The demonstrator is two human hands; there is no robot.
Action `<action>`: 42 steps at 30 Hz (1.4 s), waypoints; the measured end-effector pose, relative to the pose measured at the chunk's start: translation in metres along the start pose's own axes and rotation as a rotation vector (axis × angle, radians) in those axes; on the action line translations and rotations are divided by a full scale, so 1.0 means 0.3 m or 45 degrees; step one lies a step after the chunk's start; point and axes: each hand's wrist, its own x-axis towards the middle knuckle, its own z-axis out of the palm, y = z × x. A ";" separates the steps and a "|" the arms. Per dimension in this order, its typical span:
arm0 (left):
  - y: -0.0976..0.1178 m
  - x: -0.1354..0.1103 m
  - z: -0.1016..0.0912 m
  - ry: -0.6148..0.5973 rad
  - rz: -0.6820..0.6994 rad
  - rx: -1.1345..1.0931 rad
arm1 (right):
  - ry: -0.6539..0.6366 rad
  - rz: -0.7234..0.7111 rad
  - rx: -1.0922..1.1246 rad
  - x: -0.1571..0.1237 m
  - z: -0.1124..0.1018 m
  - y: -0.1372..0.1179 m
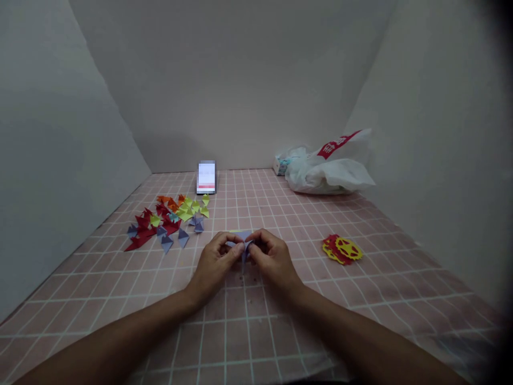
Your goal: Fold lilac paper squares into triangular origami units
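Observation:
A small lavender origami paper [244, 256] is pinched between my two hands over the middle of the table, a folded point hanging downward. My left hand [216, 262] grips its left side with thumb and forefinger. On the right side, the fingers of my right hand [274, 258] are closed on it too. Parts of the paper are hidden by my fingertips. Just beyond my fingers a lavender surface with a thin yellow edge shows; I cannot tell whether it is separate paper. To the left lie several folded origami pieces in red [144, 235], yellow [185, 213], orange [172, 205] and lavender [166, 244].
A phone [206, 178] with a lit screen stands upright at the back. White plastic bag [324, 174] and a small box [281, 165] sit at the back right. Red and yellow star cut-outs [348, 249] lie at right. Pink checked cloth [224, 342] covers the table; walls enclose it.

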 end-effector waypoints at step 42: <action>-0.002 0.002 0.001 -0.049 0.100 0.069 | -0.070 -0.021 0.006 0.005 -0.006 -0.005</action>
